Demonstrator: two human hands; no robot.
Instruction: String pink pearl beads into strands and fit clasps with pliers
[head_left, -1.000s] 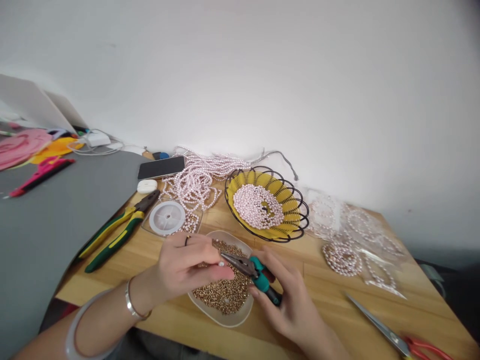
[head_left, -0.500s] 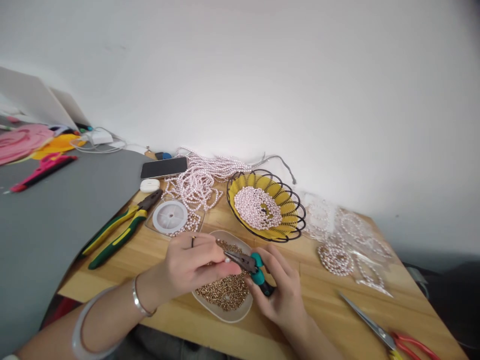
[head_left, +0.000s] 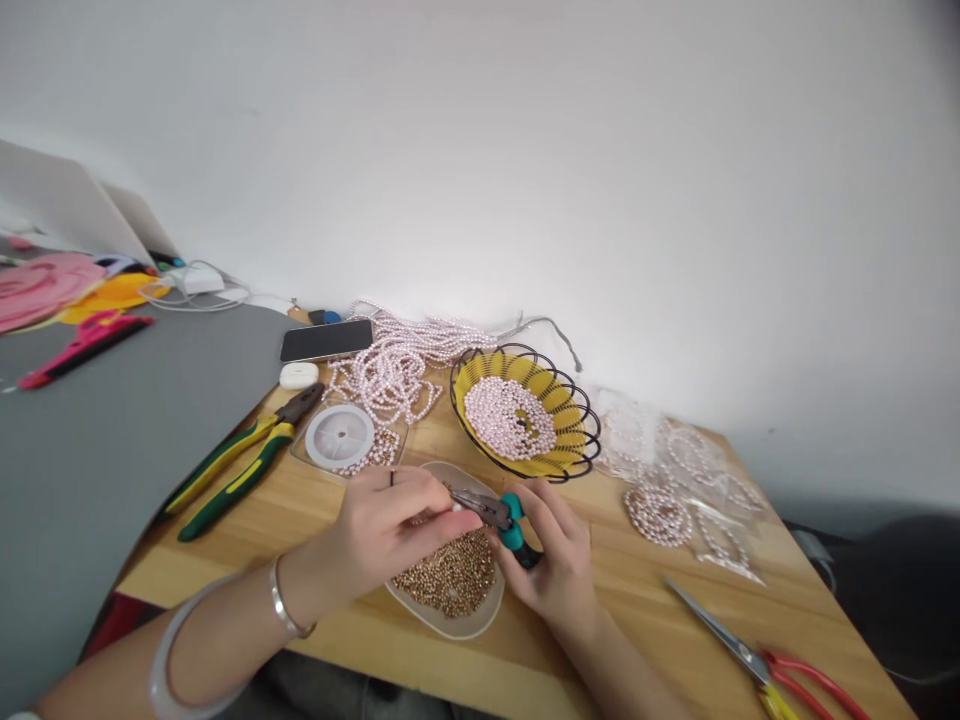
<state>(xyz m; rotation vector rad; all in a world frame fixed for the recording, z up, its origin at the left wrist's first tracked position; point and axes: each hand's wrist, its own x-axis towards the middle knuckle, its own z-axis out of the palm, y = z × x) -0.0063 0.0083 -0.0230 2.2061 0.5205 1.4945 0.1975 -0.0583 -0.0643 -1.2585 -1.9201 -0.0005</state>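
Note:
My right hand (head_left: 551,560) is closed round the teal-handled needle-nose pliers (head_left: 491,510), whose jaws point left. At their tips, my left hand (head_left: 397,525) pinches a small white bead (head_left: 457,507) between thumb and fingers. How the jaws meet the bead is too small to tell. Both hands are above a pale bowl (head_left: 459,633) of gold beads (head_left: 454,580). Past them stands a yellow basket with black wire loops (head_left: 577,425), holding pale pink beads (head_left: 506,415).
Pink bead strands (head_left: 390,375) lie behind a wire spool (head_left: 340,436). Large green-and-yellow pliers (head_left: 240,480), a phone (head_left: 327,340) and a white case (head_left: 298,375) are to the left. Bagged bead strands (head_left: 690,455) and red-handled scissors (head_left: 750,655) lie to the right.
The pliers tilt slightly more level, and their jaws sit a little higher against my left fingertips. The view has shifted slightly. Both hands keep their hold.

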